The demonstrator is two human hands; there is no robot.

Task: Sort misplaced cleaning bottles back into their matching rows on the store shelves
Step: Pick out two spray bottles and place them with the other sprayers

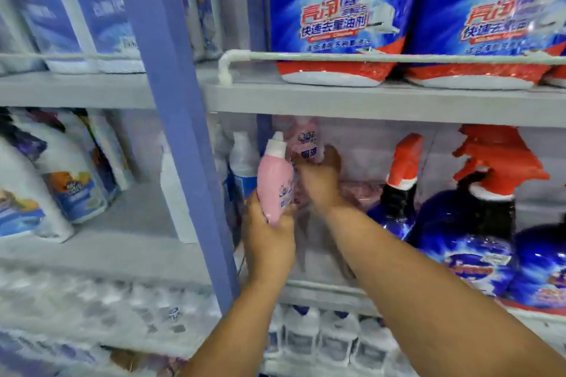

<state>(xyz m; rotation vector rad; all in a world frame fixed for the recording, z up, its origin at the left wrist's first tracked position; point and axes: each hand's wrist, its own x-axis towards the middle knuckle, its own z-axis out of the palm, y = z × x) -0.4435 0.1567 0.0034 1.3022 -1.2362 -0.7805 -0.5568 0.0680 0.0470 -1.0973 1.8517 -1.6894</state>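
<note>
Our left hand (269,242) holds a pink bottle (274,185) low on its smooth, tapering body, white cap up. Our right hand (320,180) grips a second pink bottle (306,139) deeper on the grey shelf (367,104). We should stand both upright together, clear of the glossy blue spray bottles (465,223).

Two pink bottles at the middle shelf

Nearer pink bottle (274,180) — white cap, tilted; paler pink bottle (306,139) just behind — upright, blurred.
</note>
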